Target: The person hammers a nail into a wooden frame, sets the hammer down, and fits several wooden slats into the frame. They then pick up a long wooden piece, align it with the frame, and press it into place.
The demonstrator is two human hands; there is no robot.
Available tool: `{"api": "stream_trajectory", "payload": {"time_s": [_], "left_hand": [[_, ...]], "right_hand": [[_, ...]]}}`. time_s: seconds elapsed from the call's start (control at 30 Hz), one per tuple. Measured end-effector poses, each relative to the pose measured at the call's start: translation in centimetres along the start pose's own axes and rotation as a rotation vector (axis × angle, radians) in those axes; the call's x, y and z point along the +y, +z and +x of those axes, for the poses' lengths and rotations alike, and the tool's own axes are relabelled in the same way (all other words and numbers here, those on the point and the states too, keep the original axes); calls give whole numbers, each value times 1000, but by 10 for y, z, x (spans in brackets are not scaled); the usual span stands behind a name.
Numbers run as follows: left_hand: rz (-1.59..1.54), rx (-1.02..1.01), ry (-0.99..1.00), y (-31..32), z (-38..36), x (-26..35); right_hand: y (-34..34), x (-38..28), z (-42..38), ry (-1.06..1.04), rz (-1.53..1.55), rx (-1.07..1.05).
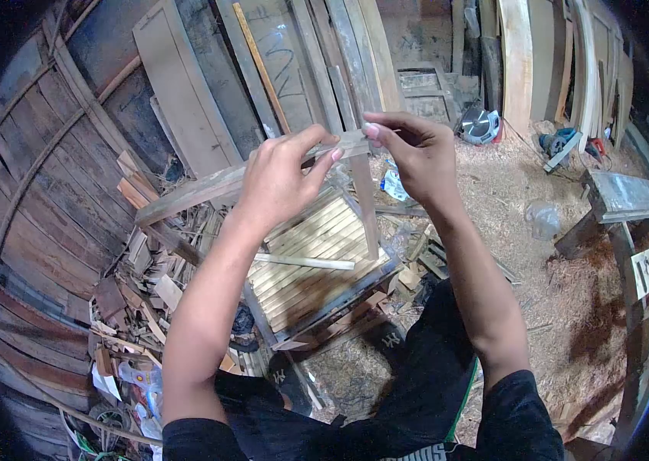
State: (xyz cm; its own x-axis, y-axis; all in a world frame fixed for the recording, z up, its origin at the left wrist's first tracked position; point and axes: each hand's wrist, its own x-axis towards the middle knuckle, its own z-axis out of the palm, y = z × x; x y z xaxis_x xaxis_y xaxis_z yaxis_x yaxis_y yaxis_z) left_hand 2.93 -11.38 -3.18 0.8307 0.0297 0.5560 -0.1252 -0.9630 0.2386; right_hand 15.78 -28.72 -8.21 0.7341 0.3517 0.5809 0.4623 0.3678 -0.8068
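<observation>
A weathered wooden beam [194, 192] runs across in front of me, raised on wooden legs, with one upright post [364, 207] under its right end. My left hand [282, 180] is over the beam, thumb and index finger drawn close together near its right part. At the beam's right end, my right hand [417, 154] pinches thumb and forefinger together. Whatever either hand has between its fingertips is too small to make out. Below stands a slatted wooden panel [301, 296] in a dark frame. A pale narrow wood strip [305, 263] lies across its slats.
Boards [186, 92] lean along the far wall. A circular saw [480, 125] and a blue power tool [559, 144] sit on the sawdust floor [493, 192]. Wood scraps [144, 284] pile up at left. A clear plastic container [543, 220] lies near the workbench [628, 196] at right.
</observation>
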Motion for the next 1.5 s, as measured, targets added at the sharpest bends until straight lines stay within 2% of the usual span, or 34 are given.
{"api": "stream_trajectory", "payload": {"time_s": [0.17, 0.27, 0.37, 0.7, 0.8, 1.17, 1.5], "left_hand": [[-4, 24, 33, 1, 0, -1], [3, 48, 68, 2, 0, -3], [-11, 3, 15, 0, 0, 0], [-14, 37, 32, 2, -1, 0], [-15, 40, 23, 1, -2, 3], [-9, -5, -44, -3, 1, 1], [-57, 1, -23, -5, 6, -5]], "right_hand": [[4, -2, 8, -163, -143, -19], [8, -7, 8, -174, -170, -37], [11, -10, 7, -219, -235, -25], [19, -5, 7, -189, -244, -20], [24, 2, 3, -124, -162, 12], [35, 23, 4, -385, -223, 138], [38, 24, 7, -404, -242, 153]]}}
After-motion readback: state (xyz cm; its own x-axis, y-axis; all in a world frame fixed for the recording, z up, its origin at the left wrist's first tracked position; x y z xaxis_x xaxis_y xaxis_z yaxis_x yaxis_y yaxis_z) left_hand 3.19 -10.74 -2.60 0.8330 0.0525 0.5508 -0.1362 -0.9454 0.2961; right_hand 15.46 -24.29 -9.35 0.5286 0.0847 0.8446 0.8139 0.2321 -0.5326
